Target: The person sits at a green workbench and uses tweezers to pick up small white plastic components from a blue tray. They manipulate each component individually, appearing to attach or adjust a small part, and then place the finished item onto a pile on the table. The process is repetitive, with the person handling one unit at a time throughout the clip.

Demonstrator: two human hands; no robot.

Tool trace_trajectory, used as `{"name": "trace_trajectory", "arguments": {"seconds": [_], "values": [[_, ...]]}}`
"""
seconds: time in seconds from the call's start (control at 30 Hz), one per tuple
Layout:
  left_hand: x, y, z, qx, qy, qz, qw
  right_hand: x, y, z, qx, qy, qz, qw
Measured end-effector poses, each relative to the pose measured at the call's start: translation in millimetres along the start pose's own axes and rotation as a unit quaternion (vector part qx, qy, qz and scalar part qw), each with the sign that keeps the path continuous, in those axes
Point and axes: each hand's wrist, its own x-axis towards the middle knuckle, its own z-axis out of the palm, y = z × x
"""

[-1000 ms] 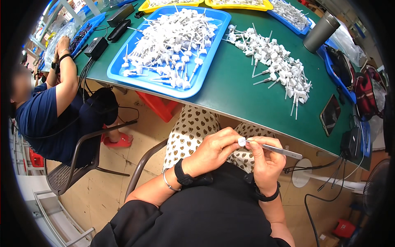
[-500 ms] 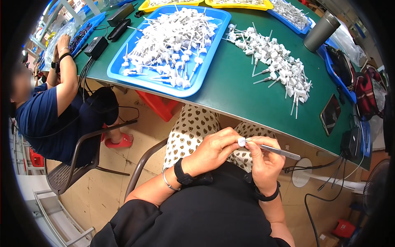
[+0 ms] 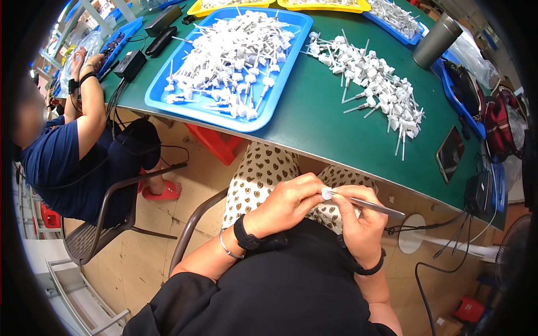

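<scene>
Above my lap, just off the table's near edge, my left hand (image 3: 284, 208) pinches a small white plastic part (image 3: 327, 194) between thumb and fingertips. My right hand (image 3: 361, 231) is closed round metal tweezers (image 3: 378, 208), whose tip reaches the white part from the right. The fingers partly cover the part, so its far side is hidden. Beyond my hands, a blue tray (image 3: 224, 122) is heaped with white-headed parts with thin stems. To its right, a loose pile of similar white parts (image 3: 372, 81) lies straight on the green table (image 3: 330, 126).
On the right stand a grey metal cylinder (image 3: 437, 42), a phone (image 3: 450, 154) and a black power adapter (image 3: 478, 193) with cables. Yellow trays (image 3: 325, 7) sit at the back. At left, a co-worker (image 3: 67, 140) sits by another blue tray (image 3: 133, 27).
Both my hands have shifted very slightly left, with the white part and tweezers. The tweezers' rear end sits slightly further left. The co-worker's hands have moved apart, one raised.
</scene>
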Motion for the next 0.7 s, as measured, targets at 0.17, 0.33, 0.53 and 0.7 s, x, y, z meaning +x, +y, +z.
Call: {"name": "trace_trajectory", "arguments": {"seconds": [0.17,0.33,0.53,0.7], "values": [[2.6,2.7,0.0,-0.035,0.02,-0.018,0.999,-11.8,5.9,7.0,0.188,0.075,0.085,0.976],[-0.1,1.0,4.4,-0.027,0.027,-0.021,0.999,-11.1,9.3,8.7,0.18,0.07,0.074,0.978],[-0.6,0.1,5.4,-0.016,0.038,-0.017,0.999,-13.4,11.8,9.1,0.146,0.06,0.063,0.986],[-0.9,1.1,5.4,-0.002,0.043,-0.014,0.999,-15.3,14.8,6.3,0.095,0.021,0.048,0.994]]}}
